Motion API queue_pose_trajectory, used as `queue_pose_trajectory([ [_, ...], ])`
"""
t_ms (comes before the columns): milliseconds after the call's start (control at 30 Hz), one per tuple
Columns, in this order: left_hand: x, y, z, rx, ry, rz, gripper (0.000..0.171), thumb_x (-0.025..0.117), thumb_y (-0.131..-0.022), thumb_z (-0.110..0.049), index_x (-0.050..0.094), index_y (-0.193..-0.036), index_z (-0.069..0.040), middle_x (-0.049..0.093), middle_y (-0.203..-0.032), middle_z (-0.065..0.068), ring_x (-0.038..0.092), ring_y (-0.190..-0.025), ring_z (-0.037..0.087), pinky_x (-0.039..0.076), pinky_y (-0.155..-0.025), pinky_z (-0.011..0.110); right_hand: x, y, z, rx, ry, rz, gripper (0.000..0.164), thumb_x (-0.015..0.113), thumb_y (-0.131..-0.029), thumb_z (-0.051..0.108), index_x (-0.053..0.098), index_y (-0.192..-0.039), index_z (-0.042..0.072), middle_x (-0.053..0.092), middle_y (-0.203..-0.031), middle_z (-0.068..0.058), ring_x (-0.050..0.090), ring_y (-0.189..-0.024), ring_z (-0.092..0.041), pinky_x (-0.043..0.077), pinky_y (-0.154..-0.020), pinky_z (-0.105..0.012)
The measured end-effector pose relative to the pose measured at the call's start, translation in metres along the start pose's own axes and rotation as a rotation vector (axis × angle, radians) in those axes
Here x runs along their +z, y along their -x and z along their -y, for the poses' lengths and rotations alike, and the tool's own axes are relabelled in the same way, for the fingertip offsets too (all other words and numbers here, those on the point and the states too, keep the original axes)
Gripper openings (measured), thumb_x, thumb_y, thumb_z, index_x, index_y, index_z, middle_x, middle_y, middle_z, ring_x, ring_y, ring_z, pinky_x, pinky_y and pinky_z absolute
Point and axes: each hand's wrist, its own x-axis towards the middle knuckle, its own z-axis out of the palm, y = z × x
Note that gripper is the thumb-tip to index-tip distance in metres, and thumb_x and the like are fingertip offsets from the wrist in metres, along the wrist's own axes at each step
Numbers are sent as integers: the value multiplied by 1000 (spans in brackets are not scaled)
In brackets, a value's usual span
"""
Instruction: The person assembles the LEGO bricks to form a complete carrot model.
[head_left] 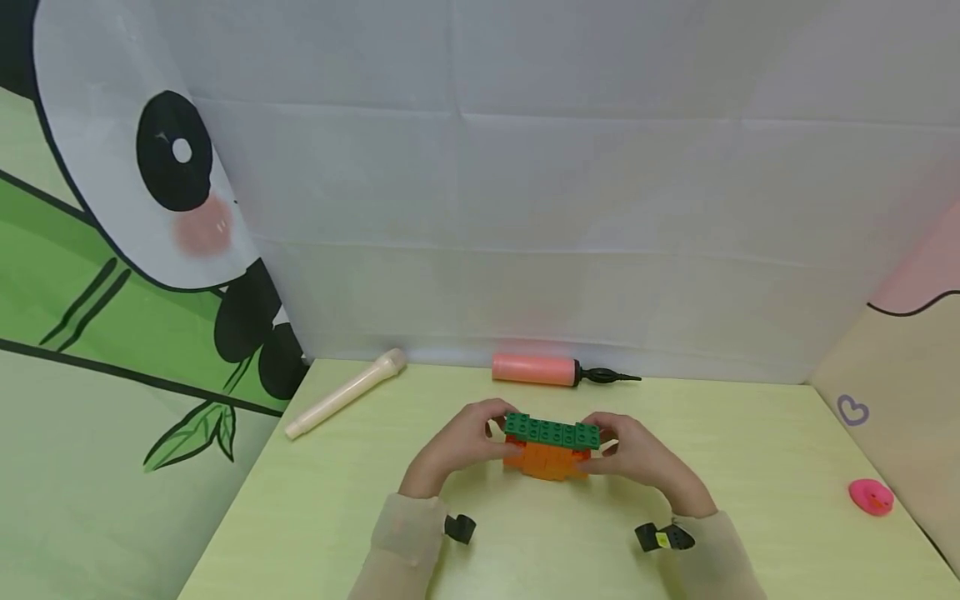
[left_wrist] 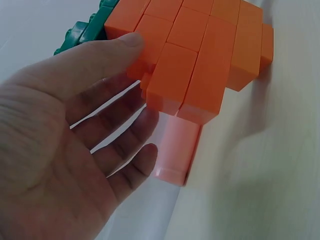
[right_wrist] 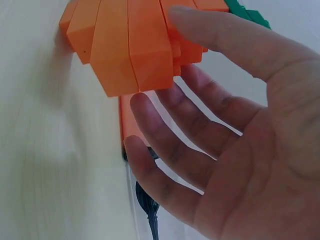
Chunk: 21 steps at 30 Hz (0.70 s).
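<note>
Both hands hold one model of toy building blocks (head_left: 551, 460), orange below with a row of green studded bricks (head_left: 552, 432) along its top. At its left end my left hand (head_left: 471, 437) pinches it, the thumb on the orange front and fingers behind. My right hand (head_left: 636, 450) grips the right end likewise. In the left wrist view the left thumb lies on the orange bricks (left_wrist: 192, 65), and the lower fingers are spread beneath. The right wrist view has the right thumb against the orange bricks (right_wrist: 132, 45); the fingertips behind are partly hidden.
Behind the model lies a pink hand pump (head_left: 534, 369) with a black nozzle, near the back wall. A pale cream tube (head_left: 345, 395) lies at the table's back left. A pink rubber duck (head_left: 872, 497) sits by the right edge. Printed cloth surrounds the table (head_left: 300, 533).
</note>
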Motion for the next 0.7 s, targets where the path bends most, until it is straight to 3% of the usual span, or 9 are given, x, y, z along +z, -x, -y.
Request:
queue_pose_trajectory([
  [267,-4,4,10,-47,-74,34,25,86,-88,-22,71,-108,-19,66,-104,-9,63,-99,21,53,-82,33,-3,2,-2,-4,-10,45,35,87,-86,13,68,-114,5,71,-108,-4,67,-97,-34,60,-82,-37],
  [500,-6,4,13,-52,-56,65,27,85,-88,-15,69,-110,-13,68,-102,-2,65,-91,15,56,-83,31,-3,4,4,32,-53,58,39,88,-84,7,66,-116,2,70,-109,-6,68,-98,-33,60,-81,-33],
  [700,-7,4,13,-56,-30,72,27,86,-87,-11,68,-108,-13,70,-99,1,66,-87,12,56,-82,28,-4,4,5,44,-10,34,39,89,-84,9,67,-115,3,70,-105,-4,67,-95,-30,58,-81,-32],
])
